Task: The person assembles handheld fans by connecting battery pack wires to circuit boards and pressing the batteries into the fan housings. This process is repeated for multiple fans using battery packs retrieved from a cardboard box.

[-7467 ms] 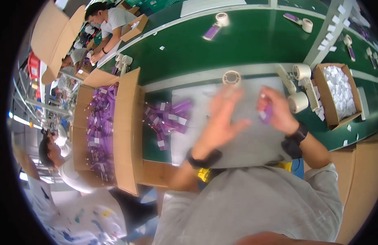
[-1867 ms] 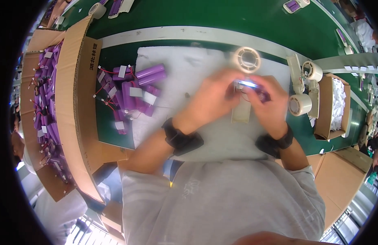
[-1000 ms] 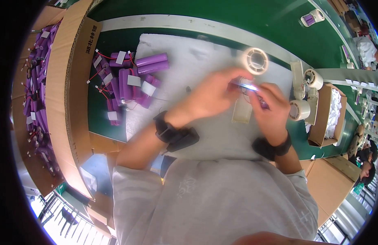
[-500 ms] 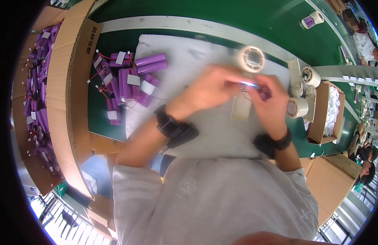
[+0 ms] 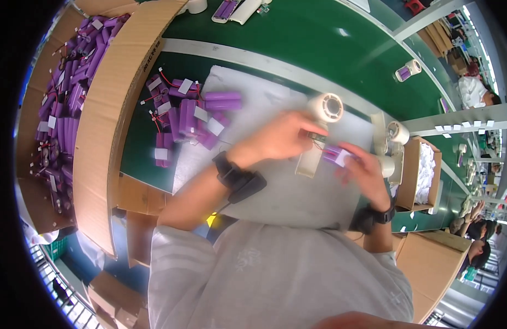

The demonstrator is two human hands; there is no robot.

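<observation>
A white handheld fan casing (image 5: 306,164) lies on the pale foam mat, its round ringed head (image 5: 327,106) pointing away from me. My left hand (image 5: 283,137) is closed at the neck of the casing, fingertips pinched by thin wires; what they grip is too blurred to name. In my right hand (image 5: 367,174) is a purple battery pack (image 5: 331,153) with a white label, held just right of the casing's handle. Red leads run from the pack toward my left fingertips. Both hands are partly smeared by motion.
Several purple battery packs (image 5: 186,116) with leads are heaped left on the mat (image 5: 253,205). A tall cardboard box (image 5: 113,109) of packs stands beyond. At right are more white fan parts (image 5: 397,132) and a small carton (image 5: 425,174) of white pieces. A metal rail (image 5: 231,54) crosses behind.
The battery pack and my right hand have come down toward me, away from my left hand, which stays near the casing's neck. The whole view has shifted slightly.
</observation>
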